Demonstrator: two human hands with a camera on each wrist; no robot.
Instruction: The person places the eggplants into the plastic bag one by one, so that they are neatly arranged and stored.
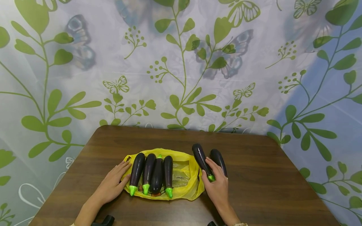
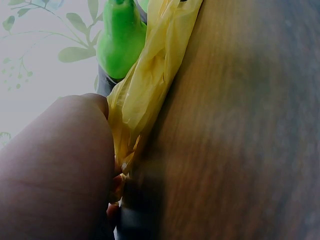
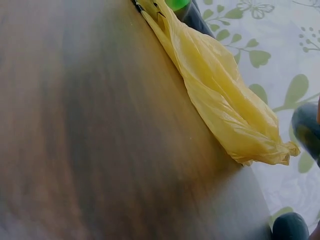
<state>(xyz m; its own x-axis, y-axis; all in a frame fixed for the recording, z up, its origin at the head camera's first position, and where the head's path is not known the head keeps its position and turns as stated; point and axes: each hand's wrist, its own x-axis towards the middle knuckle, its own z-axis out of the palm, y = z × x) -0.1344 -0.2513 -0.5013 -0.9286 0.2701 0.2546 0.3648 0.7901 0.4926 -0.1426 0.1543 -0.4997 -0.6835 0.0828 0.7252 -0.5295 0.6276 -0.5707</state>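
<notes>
A yellow plastic bag (image 1: 186, 191) lies spread open on the table, with several dark purple eggplants (image 1: 136, 169) side by side in its left part, most with their bright green stems toward me. My left hand (image 1: 111, 183) holds the bag's left edge, thumb and fingers at the plastic. In the left wrist view the bag (image 2: 150, 75) rises beside the thumb, near a green stem (image 2: 120, 40). Right of the bag, my right hand (image 1: 217, 185) grips one eggplant (image 1: 200, 155) by its green stem end, its dark body tilted away from me. Another eggplant (image 1: 218, 158) lies just right of it, partly hidden by that hand.
The brown wooden table (image 1: 263, 188) has rounded far corners. Behind it hangs a pale curtain (image 1: 141, 103) printed with green leaves and butterflies. A black object (image 1: 107, 220) shows at the bottom edge near my left forearm.
</notes>
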